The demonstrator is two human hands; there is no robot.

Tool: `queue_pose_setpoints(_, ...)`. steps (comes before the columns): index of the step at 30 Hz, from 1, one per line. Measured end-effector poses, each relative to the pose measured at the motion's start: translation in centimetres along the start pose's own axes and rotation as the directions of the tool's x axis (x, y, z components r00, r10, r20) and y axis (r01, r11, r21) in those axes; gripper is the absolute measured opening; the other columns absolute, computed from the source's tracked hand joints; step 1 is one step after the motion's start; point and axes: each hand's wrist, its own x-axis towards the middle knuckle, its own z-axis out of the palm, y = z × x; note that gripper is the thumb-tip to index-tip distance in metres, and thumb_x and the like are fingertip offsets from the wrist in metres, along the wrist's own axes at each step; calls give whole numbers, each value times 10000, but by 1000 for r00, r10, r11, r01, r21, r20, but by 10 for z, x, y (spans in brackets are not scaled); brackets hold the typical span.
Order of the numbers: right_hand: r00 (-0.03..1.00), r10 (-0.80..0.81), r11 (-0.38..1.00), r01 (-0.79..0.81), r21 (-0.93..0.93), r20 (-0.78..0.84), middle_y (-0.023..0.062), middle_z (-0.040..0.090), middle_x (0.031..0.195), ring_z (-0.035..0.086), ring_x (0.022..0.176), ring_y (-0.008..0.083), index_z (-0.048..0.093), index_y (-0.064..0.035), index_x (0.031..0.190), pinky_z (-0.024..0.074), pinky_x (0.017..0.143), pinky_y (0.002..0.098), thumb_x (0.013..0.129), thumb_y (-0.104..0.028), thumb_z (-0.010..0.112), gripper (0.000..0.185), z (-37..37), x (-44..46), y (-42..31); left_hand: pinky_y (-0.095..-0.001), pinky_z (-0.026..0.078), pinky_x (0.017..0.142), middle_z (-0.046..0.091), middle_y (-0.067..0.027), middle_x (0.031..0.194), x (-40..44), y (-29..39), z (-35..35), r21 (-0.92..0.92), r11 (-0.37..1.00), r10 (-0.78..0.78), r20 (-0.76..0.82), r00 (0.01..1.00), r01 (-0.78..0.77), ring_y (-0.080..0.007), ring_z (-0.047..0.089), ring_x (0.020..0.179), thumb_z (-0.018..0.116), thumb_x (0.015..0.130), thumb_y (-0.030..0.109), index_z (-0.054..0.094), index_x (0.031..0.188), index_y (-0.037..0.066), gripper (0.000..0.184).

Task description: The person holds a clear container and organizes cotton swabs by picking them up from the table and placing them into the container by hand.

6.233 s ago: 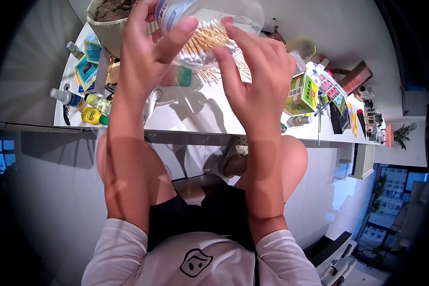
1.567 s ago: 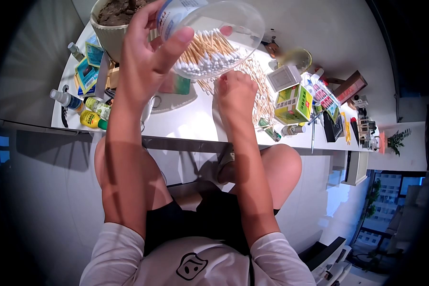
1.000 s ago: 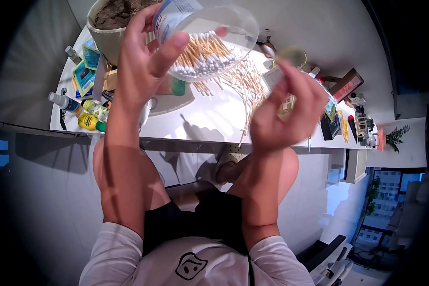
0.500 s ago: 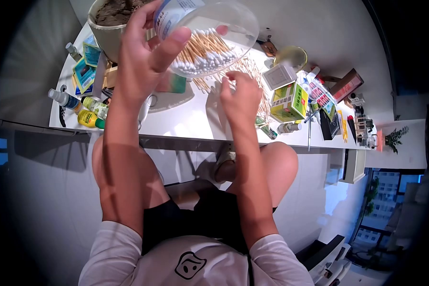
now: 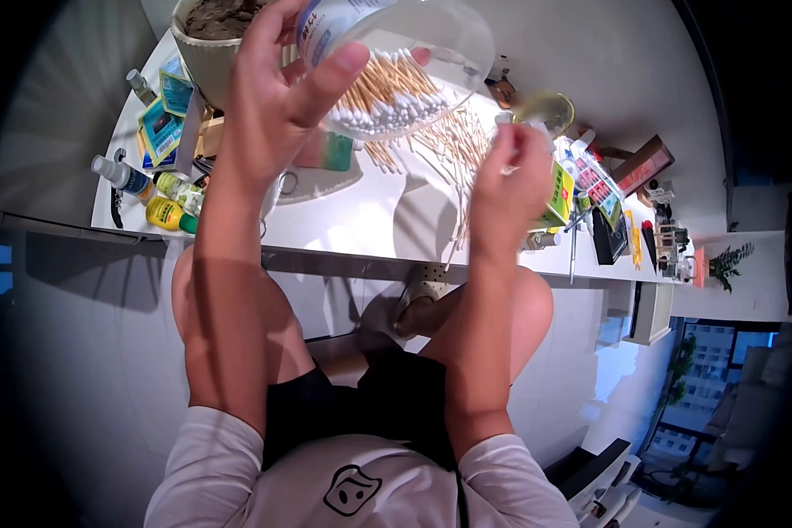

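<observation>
My left hand (image 5: 286, 84) is wrapped round a clear round plastic jar (image 5: 466, 48) with a blue and white label. The jar is tilted, its wide round end towards the right. Inside lies a heap of cotton swabs (image 5: 392, 92) with wooden sticks and white tips. Loose cotton swabs (image 5: 458, 145) are spread on the white table below and to the right of it. My right hand (image 5: 512, 176) is beyond the right side of this pile, in front of a green and yellow box (image 5: 561, 195). Its fingers are bent and blurred, and whether they hold anything is hidden.
A potted plant (image 5: 207, 57) stands at the back left. Bottles and packets, among them a yellow bottle (image 5: 165, 214), crowd the left end of the white table (image 5: 326, 224). A glass bowl-like item (image 5: 554, 110), boxes and a black case (image 5: 609, 238) fill the right side.
My right hand has moved right, from over the loose swabs to in front of the green and yellow box. The jar in my left hand has shifted slightly right.
</observation>
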Motion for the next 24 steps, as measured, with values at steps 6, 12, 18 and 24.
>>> queue_pose_setpoints(6, 915, -248, 929, 318, 191, -318, 64, 635, 782, 517, 661, 177, 626, -41, 862, 413, 630, 286, 760, -4, 708, 136, -49, 14, -31, -297, 387, 952, 538, -143, 1195, 0, -5, 2, 10, 1000, 15, 4, 1000, -15, -182, 528, 1086, 617, 844, 463, 405, 1294, -83, 739)
queue_pose_setpoints(12, 965, -251, 944, 260, 201, -73, 20, 589, 708, 493, 627, 75, 608, -19, 857, 377, 556, 208, 869, -86, 645, 77, -18, 12, -60, -293, 396, 935, 545, -133, 1164, -2, 3, 6, 15, 1000, -9, 48, 999, 9, -177, 537, 1058, 601, 841, 492, 428, 1281, -71, 735)
queue_pose_setpoints(18, 945, 175, 929, -251, 271, 275, 111, 584, 658, 550, 575, 250, 630, -15, 785, 433, 577, 354, 845, -155, 609, 155, 25, -15, -14, -305, 411, 915, 547, -112, 1094, -3, 5, 9, 68, 997, -29, 30, 999, 27, -182, 536, 1025, 565, 831, 503, 449, 1273, -68, 731)
queue_pose_setpoints(24, 831, 84, 984, -157, 87, 550, 133, 594, 767, 573, 764, 320, 618, -35, 768, 438, 696, 429, 786, -178, 628, 145, 71, -54, 15, -325, 412, 937, 544, -135, 1106, 1, 1, 13, 55, 998, -14, 1, 1000, 14, -198, 534, 1039, 559, 823, 482, 451, 1268, -82, 726)
